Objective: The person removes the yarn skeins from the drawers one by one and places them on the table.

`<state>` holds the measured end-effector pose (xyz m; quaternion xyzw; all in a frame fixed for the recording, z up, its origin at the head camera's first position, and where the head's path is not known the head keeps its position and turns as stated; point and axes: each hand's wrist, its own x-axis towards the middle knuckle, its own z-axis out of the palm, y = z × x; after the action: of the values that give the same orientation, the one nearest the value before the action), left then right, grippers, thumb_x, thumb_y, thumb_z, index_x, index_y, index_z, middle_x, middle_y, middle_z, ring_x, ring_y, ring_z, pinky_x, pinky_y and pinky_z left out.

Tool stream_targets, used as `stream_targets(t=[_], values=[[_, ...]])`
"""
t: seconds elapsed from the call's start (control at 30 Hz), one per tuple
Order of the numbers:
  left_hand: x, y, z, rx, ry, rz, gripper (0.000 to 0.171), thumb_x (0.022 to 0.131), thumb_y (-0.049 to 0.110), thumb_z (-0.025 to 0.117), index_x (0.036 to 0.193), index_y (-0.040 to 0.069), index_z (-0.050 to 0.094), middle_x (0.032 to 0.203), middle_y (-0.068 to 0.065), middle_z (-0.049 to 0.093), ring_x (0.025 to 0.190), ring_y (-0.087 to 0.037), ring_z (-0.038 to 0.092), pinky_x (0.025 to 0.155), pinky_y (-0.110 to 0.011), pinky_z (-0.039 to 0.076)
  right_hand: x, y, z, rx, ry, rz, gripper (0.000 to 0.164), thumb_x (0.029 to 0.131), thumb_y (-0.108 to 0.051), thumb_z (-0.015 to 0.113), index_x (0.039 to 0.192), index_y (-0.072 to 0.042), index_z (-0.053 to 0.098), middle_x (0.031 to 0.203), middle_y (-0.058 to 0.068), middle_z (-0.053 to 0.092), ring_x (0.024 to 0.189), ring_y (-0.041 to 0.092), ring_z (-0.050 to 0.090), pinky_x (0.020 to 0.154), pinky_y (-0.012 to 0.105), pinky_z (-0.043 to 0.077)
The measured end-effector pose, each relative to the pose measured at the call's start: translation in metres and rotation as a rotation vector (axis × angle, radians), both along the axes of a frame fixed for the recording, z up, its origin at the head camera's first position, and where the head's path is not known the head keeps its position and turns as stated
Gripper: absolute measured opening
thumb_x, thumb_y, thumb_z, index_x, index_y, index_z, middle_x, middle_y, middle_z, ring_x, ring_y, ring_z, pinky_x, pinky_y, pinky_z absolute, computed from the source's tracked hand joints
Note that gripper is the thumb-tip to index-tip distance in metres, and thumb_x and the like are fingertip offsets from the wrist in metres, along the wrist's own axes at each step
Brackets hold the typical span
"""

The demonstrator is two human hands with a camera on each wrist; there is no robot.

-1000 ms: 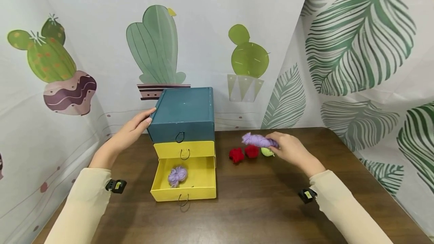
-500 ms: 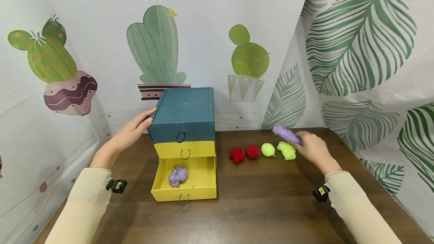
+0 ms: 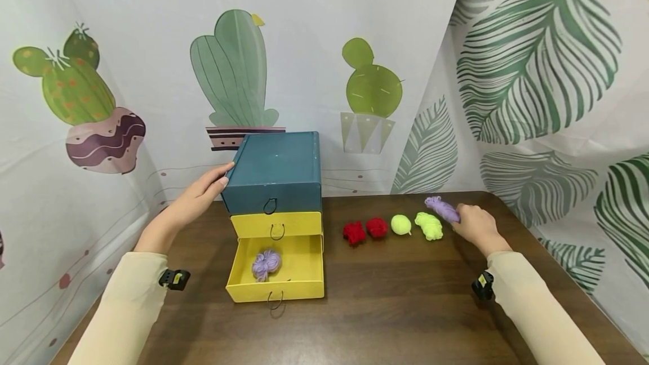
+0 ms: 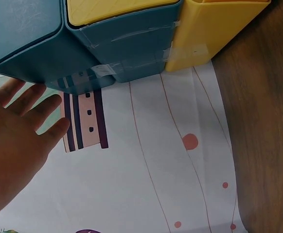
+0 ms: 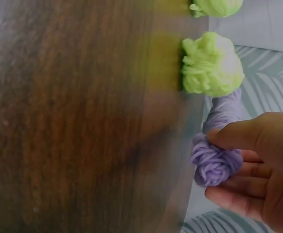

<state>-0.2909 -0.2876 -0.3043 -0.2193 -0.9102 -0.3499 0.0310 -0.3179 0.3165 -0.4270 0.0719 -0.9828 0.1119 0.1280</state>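
My left hand (image 3: 195,199) rests with extended fingers against the left side of a stacked drawer unit (image 3: 276,159), its top box blue. In the left wrist view the spread fingers (image 4: 50,109) touch the blue box's edge. At the right, my right hand (image 3: 478,228) holds a twisted purple yarn skein (image 3: 442,208) between thumb and fingers, low over the table or touching it; I cannot tell which. The right wrist view has the skein's looped end (image 5: 217,162) near the thumb. Beside it lies a lime-green yarn bundle (image 3: 429,226).
A lime-green yarn ball (image 3: 401,225) and two red yarn bundles, one left (image 3: 354,233) and one right (image 3: 377,227), continue the row. The lower yellow drawer (image 3: 304,290) is pulled out, with a purple yarn bundle (image 3: 266,264) inside. A printed cloth (image 3: 324,72) hangs behind the table.
My right hand has carried the purple skein rightward, then lowered it, past the green yarn, which is now uncovered. The left hand has stayed on the drawer unit.
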Motion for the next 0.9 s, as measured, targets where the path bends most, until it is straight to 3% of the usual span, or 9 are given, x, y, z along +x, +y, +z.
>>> stream_targets(t=[0.3, 0.67, 0.9], values=[[-0.002, -0.002, -0.001, 0.005, -0.011, 0.0, 0.055, 0.106, 0.035, 0.034, 0.155, 0.015, 0.019, 0.158, -0.017, 0.018, 0.143, -0.041, 0.016, 0.109, -0.065, 0.018, 0.002, 0.001, 0.0, 0.033, -0.175, -0.079, 0.017, 0.073, -0.009, 0.067, 0.077, 0.004, 0.057, 0.082, 0.03, 0.062, 0.073, 0.047, 0.061, 0.055, 0.055, 0.048], [-0.001, -0.001, 0.001, 0.001, -0.008, 0.003, 0.054, 0.106, 0.032, 0.034, 0.155, 0.013, 0.02, 0.157, -0.018, 0.018, 0.142, -0.042, 0.017, 0.109, -0.065, 0.018, 0.006, -0.006, 0.006, 0.029, -0.275, -0.114, 0.013, 0.074, -0.007, 0.064, 0.079, 0.004, 0.059, 0.083, 0.026, 0.063, 0.072, 0.04, 0.061, 0.052, 0.05, 0.048], [0.0, -0.001, 0.002, -0.004, -0.013, -0.001, 0.054, 0.106, 0.03, 0.035, 0.155, 0.012, 0.02, 0.157, -0.018, 0.018, 0.143, -0.041, 0.017, 0.109, -0.064, 0.018, 0.01, -0.012, 0.015, 0.027, -0.304, -0.144, 0.027, 0.08, -0.015, 0.063, 0.092, 0.01, 0.06, 0.087, 0.028, 0.062, 0.075, 0.039, 0.06, 0.054, 0.05, 0.048]])
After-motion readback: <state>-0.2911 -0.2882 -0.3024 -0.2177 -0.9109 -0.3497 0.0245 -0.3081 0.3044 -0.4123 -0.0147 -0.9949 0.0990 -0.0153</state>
